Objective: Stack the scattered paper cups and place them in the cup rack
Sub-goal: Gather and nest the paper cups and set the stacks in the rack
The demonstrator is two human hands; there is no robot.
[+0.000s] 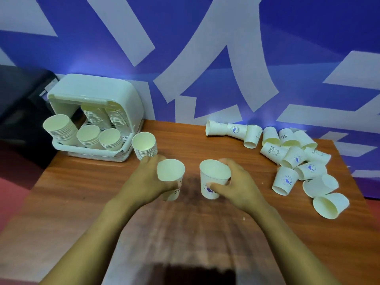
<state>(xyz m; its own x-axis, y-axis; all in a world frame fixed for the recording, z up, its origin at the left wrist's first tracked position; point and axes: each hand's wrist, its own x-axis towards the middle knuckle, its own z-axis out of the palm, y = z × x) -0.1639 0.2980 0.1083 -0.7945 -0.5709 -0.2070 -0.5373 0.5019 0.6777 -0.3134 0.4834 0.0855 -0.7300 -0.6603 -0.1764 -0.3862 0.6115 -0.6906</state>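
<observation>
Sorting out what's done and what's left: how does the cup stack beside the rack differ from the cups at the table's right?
The cup stack is nested and stands mouth up; the loose cups are separate, mostly lying on their sides. The stack sits right beside the cup rack; the loose cups lie scattered far from it. Both are white paper cups.

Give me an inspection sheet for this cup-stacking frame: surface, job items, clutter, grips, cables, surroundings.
Surface: brown wooden table.
Job items: white rack at far left, holding several cup stacks; one stack standing on the table beside it; loose cups tipped over in a pile at right.
Clutter: nothing seen.
Grips: left hand holds a cup; right hand holds another cup; both cups upright, apart.
Cables: nothing seen.
Surroundings: blue and white patterned wall behind; dark object at far left, unclear.
</observation>
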